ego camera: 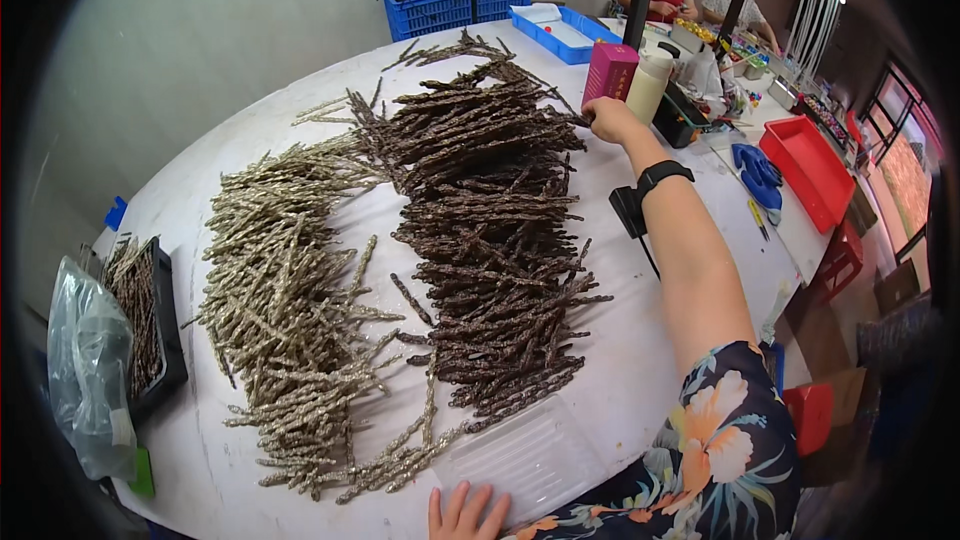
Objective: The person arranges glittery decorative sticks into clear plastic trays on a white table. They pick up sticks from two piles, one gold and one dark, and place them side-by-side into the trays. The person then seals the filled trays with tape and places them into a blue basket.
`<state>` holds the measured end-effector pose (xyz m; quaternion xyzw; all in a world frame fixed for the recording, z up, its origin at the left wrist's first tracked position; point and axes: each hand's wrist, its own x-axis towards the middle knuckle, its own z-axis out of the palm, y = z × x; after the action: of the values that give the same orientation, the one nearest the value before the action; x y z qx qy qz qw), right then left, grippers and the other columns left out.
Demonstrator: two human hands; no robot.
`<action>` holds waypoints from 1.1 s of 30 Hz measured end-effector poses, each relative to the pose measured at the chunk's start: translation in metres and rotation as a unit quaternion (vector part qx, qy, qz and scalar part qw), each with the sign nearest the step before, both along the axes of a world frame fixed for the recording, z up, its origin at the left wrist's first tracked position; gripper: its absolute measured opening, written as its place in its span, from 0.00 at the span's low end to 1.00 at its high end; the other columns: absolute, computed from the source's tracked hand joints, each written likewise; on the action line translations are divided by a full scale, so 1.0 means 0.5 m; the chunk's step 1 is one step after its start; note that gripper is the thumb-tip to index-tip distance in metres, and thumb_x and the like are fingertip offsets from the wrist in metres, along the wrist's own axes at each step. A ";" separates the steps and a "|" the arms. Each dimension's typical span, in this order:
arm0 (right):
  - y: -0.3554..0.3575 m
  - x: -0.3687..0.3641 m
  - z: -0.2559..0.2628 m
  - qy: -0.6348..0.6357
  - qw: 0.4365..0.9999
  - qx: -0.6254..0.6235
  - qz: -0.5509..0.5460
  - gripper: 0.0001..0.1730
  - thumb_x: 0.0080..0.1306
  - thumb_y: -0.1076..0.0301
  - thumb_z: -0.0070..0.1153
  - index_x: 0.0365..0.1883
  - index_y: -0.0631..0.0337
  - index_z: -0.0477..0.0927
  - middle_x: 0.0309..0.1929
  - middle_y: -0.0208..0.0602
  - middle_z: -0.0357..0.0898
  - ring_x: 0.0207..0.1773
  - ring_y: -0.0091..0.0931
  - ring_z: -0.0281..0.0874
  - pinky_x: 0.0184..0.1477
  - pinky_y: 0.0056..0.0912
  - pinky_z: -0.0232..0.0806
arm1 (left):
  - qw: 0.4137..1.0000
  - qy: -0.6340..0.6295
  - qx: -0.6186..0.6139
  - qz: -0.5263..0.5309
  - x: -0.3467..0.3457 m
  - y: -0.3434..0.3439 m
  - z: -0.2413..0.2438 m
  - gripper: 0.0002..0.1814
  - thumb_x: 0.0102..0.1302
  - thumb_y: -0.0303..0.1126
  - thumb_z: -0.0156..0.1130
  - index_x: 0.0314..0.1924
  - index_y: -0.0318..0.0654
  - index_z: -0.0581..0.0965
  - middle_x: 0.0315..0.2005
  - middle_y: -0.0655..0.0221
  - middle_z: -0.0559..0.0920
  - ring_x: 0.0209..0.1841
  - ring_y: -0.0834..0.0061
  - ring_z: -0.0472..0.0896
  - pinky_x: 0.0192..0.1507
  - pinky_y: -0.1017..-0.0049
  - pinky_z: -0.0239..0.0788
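My right hand [609,120] reaches to the far right edge of a heap of dark brown glittery twisted sticks [487,240]; its fingertips meet at the end of a dark stick, near a magenta box [609,73] and a cream bottle [649,86]. Whether it grips that stick is hard to tell. At the bottom edge my left hand [469,514] rests with fingers spread on a clear ridged plastic tray [525,457]. Left of the dark heap lies a heap of pale gold glittery sticks [285,300]. A few gold sticks reach over to the clear tray.
A black bin of sticks [161,315] and a clear plastic bag [90,375] stand at left. Blue crates [457,9] and a blue tray [566,34] lie beyond. A red tray [808,172] and yellow cutter [757,219] are at right. Two people sit at the far table.
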<state>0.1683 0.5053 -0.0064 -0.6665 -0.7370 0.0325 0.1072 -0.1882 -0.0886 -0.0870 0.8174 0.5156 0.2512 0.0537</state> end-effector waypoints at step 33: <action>-0.706 -0.175 -0.012 0.130 0.910 0.136 0.370 0.18 0.65 0.68 0.67 0.54 0.53 0.85 0.56 0.42 0.82 0.60 0.42 0.78 0.65 0.43 0.65 | 0.999 -0.027 -0.021 0.007 0.003 0.010 0.022 0.29 0.54 0.48 0.79 0.54 0.47 0.84 0.60 0.65 0.81 0.72 0.52 0.72 0.76 0.44 0.57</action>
<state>0.0807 0.1522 -0.0124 -0.3149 -0.9078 0.0557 0.2715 -0.1864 -0.0838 -0.0761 0.8055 0.5245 0.2628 0.0837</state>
